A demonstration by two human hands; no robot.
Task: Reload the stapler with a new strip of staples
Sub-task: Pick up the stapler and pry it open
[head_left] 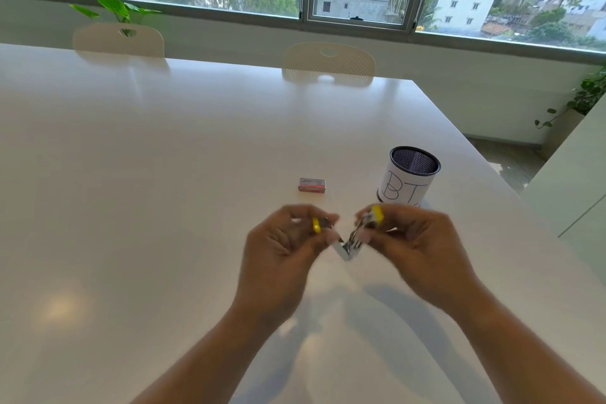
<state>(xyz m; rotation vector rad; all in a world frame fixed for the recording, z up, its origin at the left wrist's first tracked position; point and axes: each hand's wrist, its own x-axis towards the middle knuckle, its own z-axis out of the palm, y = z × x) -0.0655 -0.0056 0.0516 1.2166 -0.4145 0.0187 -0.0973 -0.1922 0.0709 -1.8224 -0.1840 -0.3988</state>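
A small metal stapler (347,248) with yellow ends is held above the white table, hinged wide open into a V. My left hand (282,249) grips one arm of it near its yellow tip. My right hand (416,246) grips the other arm near the second yellow tip. The hinge points down toward me between both hands. The picture is blurred here, so I cannot see whether staples lie inside. A small red box of staples (312,185) lies closed on the table just beyond my hands.
A mesh pen cup (409,175) wrapped in white paper with handwritten letters stands to the right of the box. The table's right edge (511,187) runs close by. Two cream chairs (328,64) sit at the far side under the windows.
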